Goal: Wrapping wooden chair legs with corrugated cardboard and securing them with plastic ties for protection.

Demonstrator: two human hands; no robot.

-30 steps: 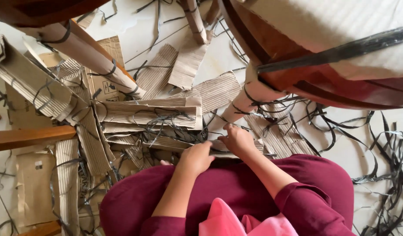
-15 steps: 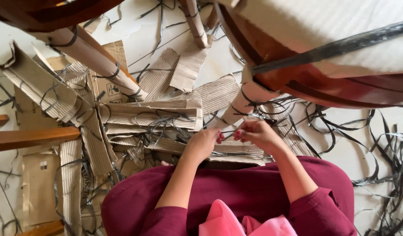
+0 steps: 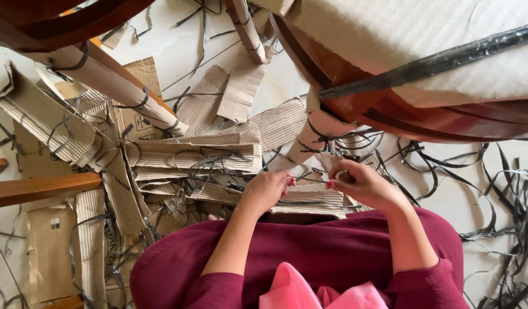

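Left hand (image 3: pixel 268 191) and right hand (image 3: pixel 361 184), now level at frame centre, pinch a thin black strap (image 3: pixel 310 181) taut, hemmed by cardboard scraps (image 3: pixel 195 157) and chair rail (image 3: pixel 424 123)

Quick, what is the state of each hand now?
Left hand: closed, pinching a thin dark strip.
Right hand: closed, pinching the same strip.

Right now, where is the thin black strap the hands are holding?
In the head view, just right of centre: the thin black strap stretches between the left hand and right hand, above the corrugated cardboard.
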